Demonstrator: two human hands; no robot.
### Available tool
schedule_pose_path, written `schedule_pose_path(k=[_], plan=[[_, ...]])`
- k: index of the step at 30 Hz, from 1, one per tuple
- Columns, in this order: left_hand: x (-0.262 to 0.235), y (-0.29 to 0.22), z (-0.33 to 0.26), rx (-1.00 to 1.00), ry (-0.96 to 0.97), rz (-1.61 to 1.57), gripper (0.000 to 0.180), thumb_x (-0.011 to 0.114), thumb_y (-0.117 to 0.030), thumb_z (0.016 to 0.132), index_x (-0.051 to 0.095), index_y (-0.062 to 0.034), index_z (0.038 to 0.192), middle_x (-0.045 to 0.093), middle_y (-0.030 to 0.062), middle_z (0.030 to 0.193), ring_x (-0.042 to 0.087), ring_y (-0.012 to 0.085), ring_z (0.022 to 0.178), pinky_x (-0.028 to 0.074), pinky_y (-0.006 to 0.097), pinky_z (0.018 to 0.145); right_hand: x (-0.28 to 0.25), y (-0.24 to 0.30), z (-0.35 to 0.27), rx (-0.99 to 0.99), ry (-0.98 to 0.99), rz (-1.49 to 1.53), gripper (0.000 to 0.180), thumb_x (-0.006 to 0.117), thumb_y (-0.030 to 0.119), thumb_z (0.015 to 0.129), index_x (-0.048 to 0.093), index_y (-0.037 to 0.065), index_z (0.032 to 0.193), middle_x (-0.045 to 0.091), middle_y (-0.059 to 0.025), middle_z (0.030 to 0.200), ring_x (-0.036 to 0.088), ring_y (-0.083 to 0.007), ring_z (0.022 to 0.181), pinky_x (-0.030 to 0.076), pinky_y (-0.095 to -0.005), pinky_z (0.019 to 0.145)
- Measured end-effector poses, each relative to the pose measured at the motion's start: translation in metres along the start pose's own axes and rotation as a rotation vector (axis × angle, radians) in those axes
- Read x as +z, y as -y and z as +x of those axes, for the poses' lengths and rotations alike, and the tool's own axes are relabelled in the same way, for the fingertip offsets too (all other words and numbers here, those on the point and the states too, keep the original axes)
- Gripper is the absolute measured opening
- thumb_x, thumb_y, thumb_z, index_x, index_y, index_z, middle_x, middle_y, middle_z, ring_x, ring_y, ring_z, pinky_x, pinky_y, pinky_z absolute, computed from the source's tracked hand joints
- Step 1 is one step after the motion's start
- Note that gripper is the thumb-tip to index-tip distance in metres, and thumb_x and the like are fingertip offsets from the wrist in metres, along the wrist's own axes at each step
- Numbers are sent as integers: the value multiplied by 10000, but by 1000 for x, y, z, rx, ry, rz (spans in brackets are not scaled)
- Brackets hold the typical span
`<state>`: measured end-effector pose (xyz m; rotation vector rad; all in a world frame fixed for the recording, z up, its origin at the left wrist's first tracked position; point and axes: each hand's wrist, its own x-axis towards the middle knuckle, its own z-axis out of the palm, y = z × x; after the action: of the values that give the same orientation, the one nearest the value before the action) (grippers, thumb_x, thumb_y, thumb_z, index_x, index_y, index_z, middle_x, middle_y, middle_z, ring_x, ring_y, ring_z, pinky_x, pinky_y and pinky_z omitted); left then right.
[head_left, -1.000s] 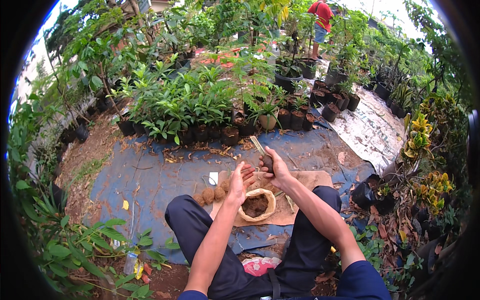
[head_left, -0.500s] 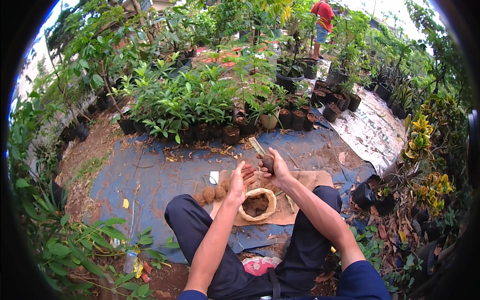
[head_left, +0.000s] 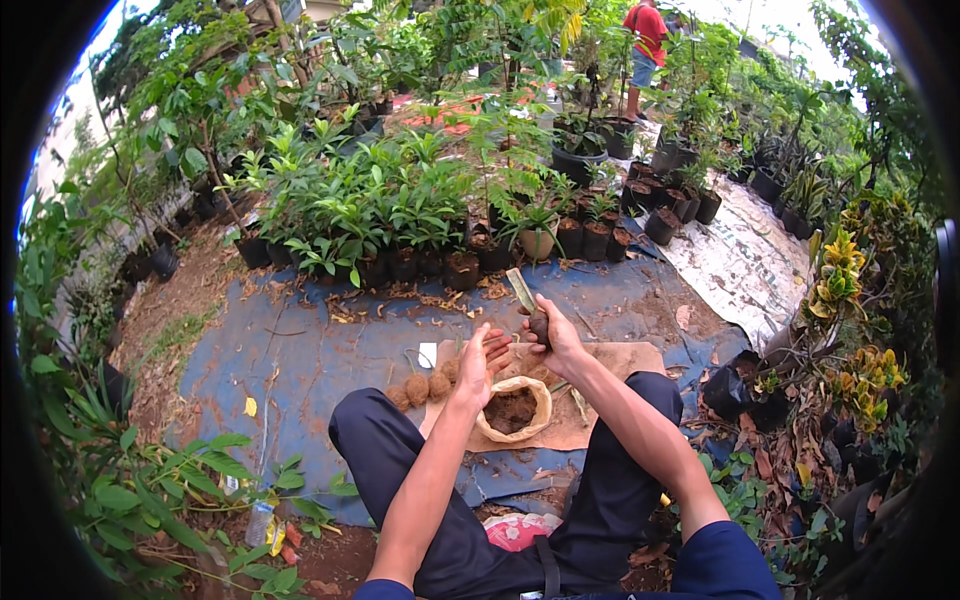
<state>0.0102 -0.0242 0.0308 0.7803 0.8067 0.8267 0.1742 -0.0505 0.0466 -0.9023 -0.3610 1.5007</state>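
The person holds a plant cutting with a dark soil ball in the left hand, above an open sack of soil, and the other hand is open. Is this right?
Not quite. The head view shows the cutting in the right hand, not the left. The left hand is the open one. The sack of soil does lie below them.

Single head-worn fisheye view, looking down and forward.
Close over the lap and blue ground sheet (head_left: pixel 300 370); potted plants (head_left: pixel 400 230) curve toward the rim beyond.
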Motion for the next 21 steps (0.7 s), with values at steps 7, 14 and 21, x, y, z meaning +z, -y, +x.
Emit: schedule_pose_path(k=[7,14,21], plan=[[-1,1,1,7,4,-10,459,531,-482,898,556,-65,1088,636,108,1063,559,191,979,456,342,814,10,-2,-3,-68,-52,-70,305,608,359,921,561,77,1028,539,-19,799,450,-67,582,323,-177,416],[-3,1,1,-21,-28,-7,432,532,-445,911,558,-51,1086,641,112,1046,587,199,942,475,336,787,2,-2,3,54,-123,60,153,588,226,887,500,102,887,523,-24,733,420,-61,518,317,-166,394],[-3,-1,0,-23,-21,-12,438,537,-441,910,550,-48,1102,642,118,1064,597,206,958,471,347,811,2,-2,3,29,-35,82,164,574,234,881,474,105,859,513,-23,717,400,-64,493,302,-160,377]])
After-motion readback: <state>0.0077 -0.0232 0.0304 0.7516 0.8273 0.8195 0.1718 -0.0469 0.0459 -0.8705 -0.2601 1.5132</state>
